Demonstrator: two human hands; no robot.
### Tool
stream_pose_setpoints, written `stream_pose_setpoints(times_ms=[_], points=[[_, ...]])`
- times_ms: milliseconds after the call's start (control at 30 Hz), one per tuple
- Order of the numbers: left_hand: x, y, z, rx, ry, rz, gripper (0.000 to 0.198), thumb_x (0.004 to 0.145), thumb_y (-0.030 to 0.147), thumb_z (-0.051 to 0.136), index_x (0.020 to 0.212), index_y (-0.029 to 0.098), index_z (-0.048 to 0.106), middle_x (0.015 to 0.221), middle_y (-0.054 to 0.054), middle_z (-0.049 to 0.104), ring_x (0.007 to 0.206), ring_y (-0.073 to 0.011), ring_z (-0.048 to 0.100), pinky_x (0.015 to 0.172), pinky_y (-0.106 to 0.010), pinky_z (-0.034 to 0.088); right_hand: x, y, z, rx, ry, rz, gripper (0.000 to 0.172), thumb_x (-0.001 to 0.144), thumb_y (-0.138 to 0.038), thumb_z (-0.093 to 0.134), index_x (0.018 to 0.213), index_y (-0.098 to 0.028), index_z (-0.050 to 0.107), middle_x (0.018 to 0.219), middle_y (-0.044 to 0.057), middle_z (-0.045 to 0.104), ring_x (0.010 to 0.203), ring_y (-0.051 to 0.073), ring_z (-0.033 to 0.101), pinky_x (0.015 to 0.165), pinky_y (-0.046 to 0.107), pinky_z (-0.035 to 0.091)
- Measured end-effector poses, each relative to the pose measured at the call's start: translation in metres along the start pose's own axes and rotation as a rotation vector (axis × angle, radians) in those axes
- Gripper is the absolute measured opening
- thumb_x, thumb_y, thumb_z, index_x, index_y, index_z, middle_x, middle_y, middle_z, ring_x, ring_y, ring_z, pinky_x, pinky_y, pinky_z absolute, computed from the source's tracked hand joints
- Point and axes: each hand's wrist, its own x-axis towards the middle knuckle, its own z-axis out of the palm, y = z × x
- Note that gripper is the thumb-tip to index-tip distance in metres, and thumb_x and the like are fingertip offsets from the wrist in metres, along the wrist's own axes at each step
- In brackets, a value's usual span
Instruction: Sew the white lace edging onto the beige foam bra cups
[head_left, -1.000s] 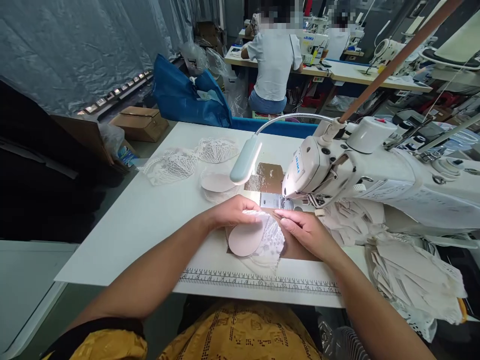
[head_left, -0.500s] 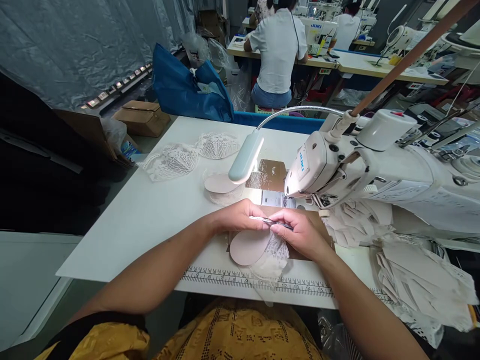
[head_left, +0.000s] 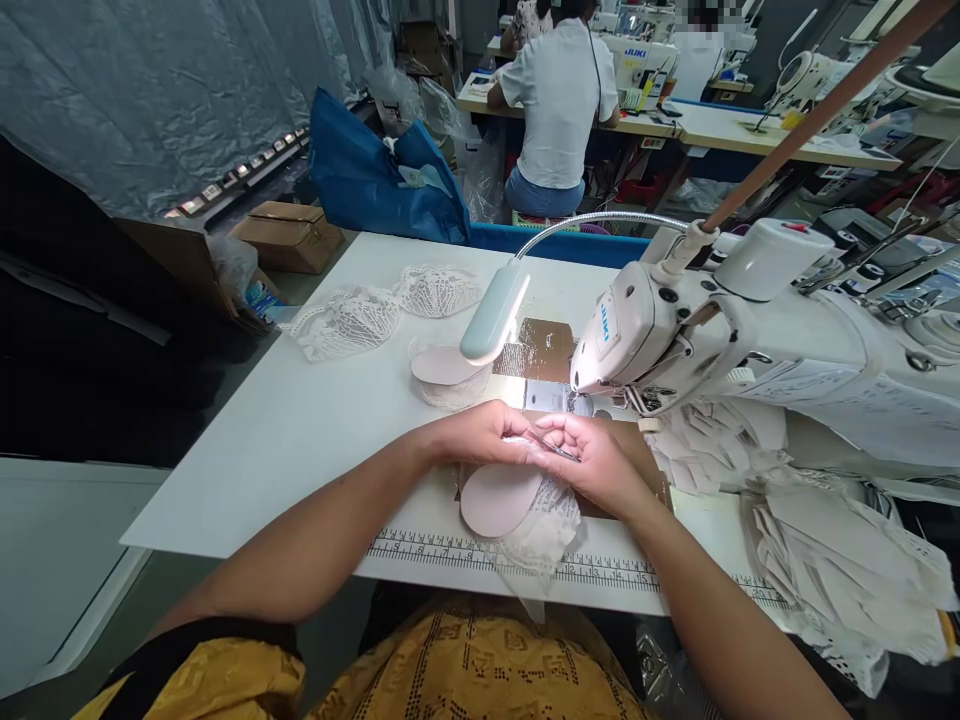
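Note:
My left hand [head_left: 510, 432] is closed, pinching the upper edge of a white lace piece [head_left: 551, 520]. A pale pink oval pad [head_left: 501, 498] hangs with the lace below my fingers, and its sheer lower end droops over the table's front edge. My right hand [head_left: 589, 455] touches the left one. It is closed around a slim metal tool [head_left: 564, 453], mostly hidden by the fingers; its exact kind cannot be made out. Just beyond the hands are the needle area and metal plate [head_left: 546, 397] of a white sewing machine [head_left: 637, 330].
A lamp [head_left: 495, 312] hangs over the white table [head_left: 247, 450]. Two lace pieces [head_left: 349, 322] and another pad [head_left: 446, 368] lie at the back left. Stacked pale pieces [head_left: 847, 550] sit at right. A printed ruler [head_left: 480, 553] runs along the front edge. A co-worker [head_left: 559, 105] sits ahead.
My hands have drawn closer, and the right fingers have curled further around the metal tool, covering more of it. The lace and pad have shifted only slightly.

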Motion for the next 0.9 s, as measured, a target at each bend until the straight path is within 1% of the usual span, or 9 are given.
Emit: stream_pose_setpoints(times_ms=[67,133,233,333,533,600,700,800,900], points=[[-0.005,0.003,-0.007,0.083,-0.052,-0.037,0.027,0.077,0.029,0.069,0.102,0.018,0.07,0.096,-0.004,0.068,0.085,-0.0179,0.061,0.07,-0.024,0.046,-0.001,-0.003,-0.001,-0.083,-0.004,0.034,0.022,0.079,-0.033,0.063,0.095,-0.019,0.064,0.088,0.003,0.066,0.08,0.018,0.06,0.071,0.03,0.048],[-0.013,0.005,-0.016,0.151,-0.053,-0.093,0.033,0.074,0.024,0.069,0.107,0.017,0.068,0.089,-0.002,0.066,0.078,-0.0155,0.06,0.064,-0.022,0.044,-0.002,-0.004,-0.004,-0.17,0.011,0.064,0.013,0.079,-0.03,0.058,0.083,-0.019,0.064,0.079,0.001,0.064,0.073,0.017,0.057,0.066,0.029,0.045],[-0.024,0.008,-0.025,0.155,0.03,-0.131,0.038,0.075,0.023,0.065,0.112,0.016,0.064,0.078,0.0,0.059,0.069,-0.0127,0.055,0.061,-0.022,0.042,-0.006,-0.004,-0.009,-0.213,-0.012,0.077,0.006,0.076,-0.023,0.055,0.072,-0.019,0.059,0.07,-0.002,0.057,0.066,0.014,0.051,0.06,0.026,0.039],[-0.03,0.012,-0.026,0.174,0.105,-0.099,0.039,0.076,0.025,0.063,0.114,0.016,0.063,0.077,0.001,0.057,0.069,-0.0123,0.053,0.062,-0.023,0.042,-0.009,-0.004,-0.012,-0.141,-0.05,0.076,0.004,0.073,-0.019,0.053,0.074,-0.019,0.057,0.073,-0.002,0.055,0.069,0.014,0.051,0.061,0.025,0.039],[-0.03,0.02,-0.02,0.305,0.183,-0.054,0.013,0.084,0.026,0.053,0.085,0.016,0.061,0.073,0.001,0.053,0.062,-0.0102,0.046,0.058,-0.022,0.037,-0.009,0.003,-0.013,-0.061,-0.021,0.093,0.013,0.074,-0.02,0.055,0.086,-0.019,0.06,0.085,0.0,0.059,0.082,0.016,0.056,0.075,0.028,0.044],[-0.028,0.02,-0.019,0.339,0.241,-0.054,0.015,0.086,0.028,0.051,0.086,0.016,0.061,0.076,0.0,0.056,0.066,-0.0114,0.048,0.063,-0.023,0.04,-0.008,0.006,-0.012,-0.072,0.003,0.072,0.012,0.077,-0.024,0.056,0.088,-0.02,0.06,0.087,0.0,0.061,0.08,0.016,0.056,0.074,0.028,0.044],[-0.02,0.018,-0.018,0.424,0.315,-0.055,0.024,0.087,0.029,0.05,0.102,0.016,0.063,0.081,-0.002,0.06,0.072,-0.0147,0.055,0.068,-0.026,0.044,-0.008,0.008,-0.014,-0.139,0.055,0.041,0.012,0.08,-0.031,0.058,0.086,-0.02,0.059,0.084,0.0,0.061,0.074,0.015,0.056,0.068,0.026,0.043],[-0.005,0.014,-0.019,0.536,0.364,-0.054,0.031,0.086,0.024,0.048,0.113,0.016,0.062,0.089,-0.005,0.066,0.079,-0.0179,0.06,0.071,-0.028,0.046,-0.011,0.008,-0.02,-0.347,0.166,0.019,0.019,0.081,-0.038,0.058,0.074,-0.021,0.055,0.069,-0.003,0.057,0.064,0.014,0.052,0.059,0.024,0.037],[0.017,0.009,-0.023,0.671,0.379,-0.02,0.035,0.084,0.016,0.047,0.116,0.015,0.062,0.095,-0.007,0.068,0.084,-0.0192,0.063,0.074,-0.029,0.047,-0.015,0.009,-0.027,-0.571,0.262,-0.032,0.028,0.083,-0.042,0.055,0.065,-0.021,0.051,0.058,-0.003,0.051,0.056,0.013,0.046,0.053,0.024,0.03]])
